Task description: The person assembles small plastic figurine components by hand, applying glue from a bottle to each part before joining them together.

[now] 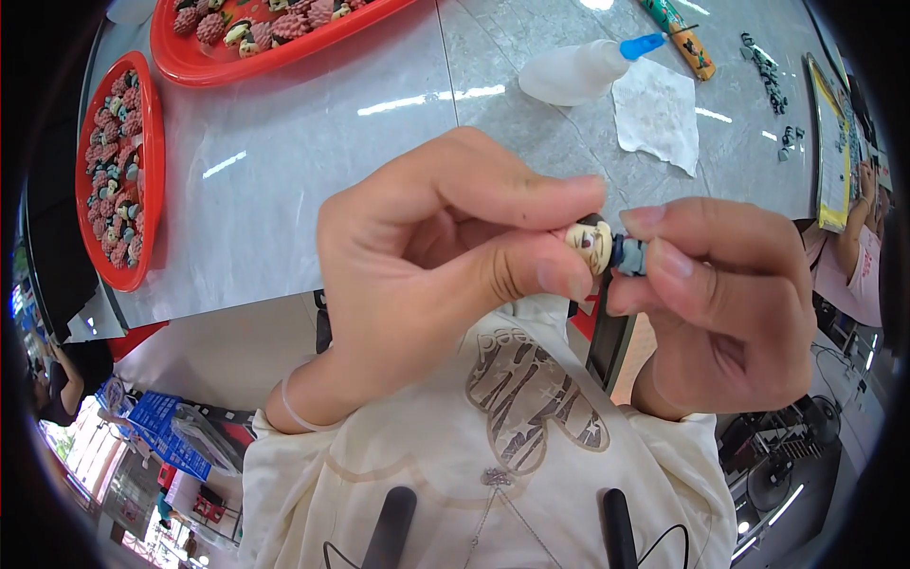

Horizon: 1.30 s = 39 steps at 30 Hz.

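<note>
Between the thumb and forefinger of my left hand (427, 247) is a small figurine head (590, 245), cream-faced with dark painted features. My right hand (730, 294) pinches a tiny blue-grey figurine body (629, 256) with its thumb and fingertips. Head and body meet at a dark neck part; whether they are fully joined cannot be made out. Both hands are raised in front of my chest, close to the table's near edge. Fingers cover the back of the head and part of the body.
On the grey table (284, 190), a red tray (156, 190) of small figurine heads stands at left, a larger red tray (294, 71) behind it. Far right are a white squeeze bottle (573, 74) with blue tip, a white tissue (656, 119), a patterned tube (687, 43) and small dark parts (770, 81).
</note>
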{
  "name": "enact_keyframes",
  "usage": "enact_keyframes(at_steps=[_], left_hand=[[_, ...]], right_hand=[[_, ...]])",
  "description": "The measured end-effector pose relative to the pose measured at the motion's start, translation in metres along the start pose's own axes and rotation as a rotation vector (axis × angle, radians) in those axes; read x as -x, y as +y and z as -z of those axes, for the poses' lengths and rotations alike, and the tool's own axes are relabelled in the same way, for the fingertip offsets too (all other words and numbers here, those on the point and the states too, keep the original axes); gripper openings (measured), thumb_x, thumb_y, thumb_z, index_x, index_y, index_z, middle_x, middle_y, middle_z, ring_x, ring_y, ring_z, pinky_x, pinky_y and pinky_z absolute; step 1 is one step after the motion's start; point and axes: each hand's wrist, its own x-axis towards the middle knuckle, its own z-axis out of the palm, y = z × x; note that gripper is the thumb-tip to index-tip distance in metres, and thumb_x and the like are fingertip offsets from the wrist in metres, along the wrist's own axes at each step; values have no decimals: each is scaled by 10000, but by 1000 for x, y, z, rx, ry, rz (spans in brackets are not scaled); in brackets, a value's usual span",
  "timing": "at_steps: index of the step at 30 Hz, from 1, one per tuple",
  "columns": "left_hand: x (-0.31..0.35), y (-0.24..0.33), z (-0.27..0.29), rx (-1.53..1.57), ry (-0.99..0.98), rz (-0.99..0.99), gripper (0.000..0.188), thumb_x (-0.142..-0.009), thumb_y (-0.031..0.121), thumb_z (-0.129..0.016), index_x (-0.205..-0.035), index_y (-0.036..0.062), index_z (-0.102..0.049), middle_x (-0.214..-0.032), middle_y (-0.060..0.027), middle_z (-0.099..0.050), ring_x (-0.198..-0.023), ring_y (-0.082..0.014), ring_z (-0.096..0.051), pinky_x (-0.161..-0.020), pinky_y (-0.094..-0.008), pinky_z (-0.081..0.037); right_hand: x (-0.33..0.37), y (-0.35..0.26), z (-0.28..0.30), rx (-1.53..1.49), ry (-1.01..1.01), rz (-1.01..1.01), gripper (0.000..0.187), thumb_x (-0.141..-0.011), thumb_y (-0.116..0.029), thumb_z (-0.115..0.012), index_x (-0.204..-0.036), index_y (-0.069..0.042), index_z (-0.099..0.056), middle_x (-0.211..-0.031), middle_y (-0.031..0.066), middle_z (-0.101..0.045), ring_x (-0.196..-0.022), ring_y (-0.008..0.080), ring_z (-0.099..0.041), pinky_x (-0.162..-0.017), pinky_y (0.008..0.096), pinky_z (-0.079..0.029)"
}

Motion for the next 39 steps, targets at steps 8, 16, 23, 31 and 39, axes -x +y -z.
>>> enact_keyframes(at_steps=[8,16,23,31,39], left_hand=[[-3,0,13,-250,12,-230,230,-682,83,-689,-848,-38,-584,-822,-140,-572,-659,-131,-537,-621,-222,-457],[-2,35,41,-123,-17,-110,334,-678,73,-681,-959,-46,-543,-896,-141,-562,-790,-160,-542,-676,-245,-443],[20,118,150,-1368,415,-173,253,-752,62,-567,-1001,25,-548,-966,-84,-554,-819,-162,-541,-694,-263,-442],[15,110,210,-1876,592,100,588,-839,481,-381,-1327,186,-235,-1365,-157,-206,-1266,-340,-156,-1021,-416,-111],[-3,128,191,-1831,332,48,558,-826,355,-453,-1317,172,-262,-1360,-164,-219,-1252,-359,-188,-1017,-398,-152]], right_hand=[[-7,16,-20,-54,81,79,138,-675,112,-607,-768,30,-547,-759,204,-559,-564,154,-568,-479,206,-486],[-3,10,-20,228,49,214,234,-612,-148,-703,-807,-49,-617,-928,146,-523,-786,218,-520,-626,268,-415],[5,25,-8,167,191,-42,132,-747,-104,-608,-847,-20,-583,-899,136,-502,-797,213,-486,-640,271,-388],[6,28,-4,37,194,-105,93,-787,-11,-526,-866,29,-551,-882,114,-501,-738,137,-456,-616,200,-347],[-1,31,7,7,209,-117,77,-775,10,-519,-846,26,-546,-823,103,-513,-661,122,-445,-566,202,-348]])
